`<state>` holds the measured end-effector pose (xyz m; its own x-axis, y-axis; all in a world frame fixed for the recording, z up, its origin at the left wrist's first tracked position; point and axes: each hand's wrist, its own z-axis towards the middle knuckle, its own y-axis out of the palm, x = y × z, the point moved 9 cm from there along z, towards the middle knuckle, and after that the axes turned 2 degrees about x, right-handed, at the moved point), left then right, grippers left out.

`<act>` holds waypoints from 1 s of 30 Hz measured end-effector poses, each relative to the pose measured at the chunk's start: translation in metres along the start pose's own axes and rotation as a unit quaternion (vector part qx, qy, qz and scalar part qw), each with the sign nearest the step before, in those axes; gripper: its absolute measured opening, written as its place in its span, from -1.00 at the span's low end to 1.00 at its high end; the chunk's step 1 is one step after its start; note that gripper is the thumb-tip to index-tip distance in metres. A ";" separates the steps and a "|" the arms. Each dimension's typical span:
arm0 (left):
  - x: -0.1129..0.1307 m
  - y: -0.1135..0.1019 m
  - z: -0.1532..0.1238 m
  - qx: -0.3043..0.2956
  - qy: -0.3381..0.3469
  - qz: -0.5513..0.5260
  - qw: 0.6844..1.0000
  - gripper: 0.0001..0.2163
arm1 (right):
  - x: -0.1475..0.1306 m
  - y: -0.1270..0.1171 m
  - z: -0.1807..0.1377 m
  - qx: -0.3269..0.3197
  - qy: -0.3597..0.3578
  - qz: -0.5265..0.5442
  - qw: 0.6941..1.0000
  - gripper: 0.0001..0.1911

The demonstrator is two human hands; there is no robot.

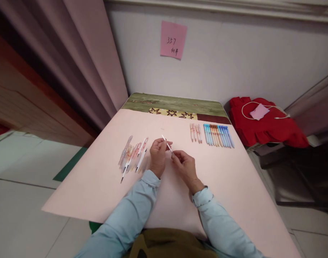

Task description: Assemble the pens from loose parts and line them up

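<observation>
Above the middle of the table, a thin white pen refill (168, 145) slants between my two hands. My left hand (158, 154) pinches it partway along its length, and the fingertips of my right hand (185, 167) close on its lower right end. To the left lies a loose heap of clear and pinkish pen barrels (135, 150). Several white refills with dark tips (141, 161) rest among and beside them. Over on the right, a small group of pinkish pens (196, 133) is laid side by side, next to a neat row of blue and brown pens (218, 136).
A pale pink sheet (99, 190) covers most of the table, with a green patterned strip (177, 100) bare at the back. Behind it is a wall with a pink note (173, 40). A red cloth (271, 125) with a white cable on it stands at right.
</observation>
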<state>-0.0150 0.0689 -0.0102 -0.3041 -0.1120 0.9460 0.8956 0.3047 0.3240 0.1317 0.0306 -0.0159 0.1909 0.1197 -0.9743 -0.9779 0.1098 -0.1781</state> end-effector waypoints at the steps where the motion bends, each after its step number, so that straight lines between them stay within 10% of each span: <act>1: 0.001 0.001 -0.001 -0.006 0.000 0.009 1.000 -0.82 | 0.002 0.002 0.000 -0.006 0.013 0.033 0.999 -0.75; 17: 0.013 0.002 -0.019 -0.009 0.029 0.062 0.998 -0.72 | 0.011 -0.004 0.005 0.015 0.112 0.309 0.944 -0.74; 23: 0.031 0.012 -0.055 -0.119 0.054 0.175 0.976 -0.83 | 0.014 -0.009 0.005 0.046 0.112 0.357 0.926 -0.79; 30: 0.082 -0.077 -0.013 0.007 0.065 0.321 0.945 -0.87 | 0.021 -0.010 0.002 0.058 0.117 0.359 0.924 -0.78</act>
<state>-0.1045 0.0238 0.0424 0.3425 -0.0147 0.9394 0.8781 0.3606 -0.3145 0.1457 0.0344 -0.0344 -0.5413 -0.0123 -0.8408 -0.8266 0.1911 0.5294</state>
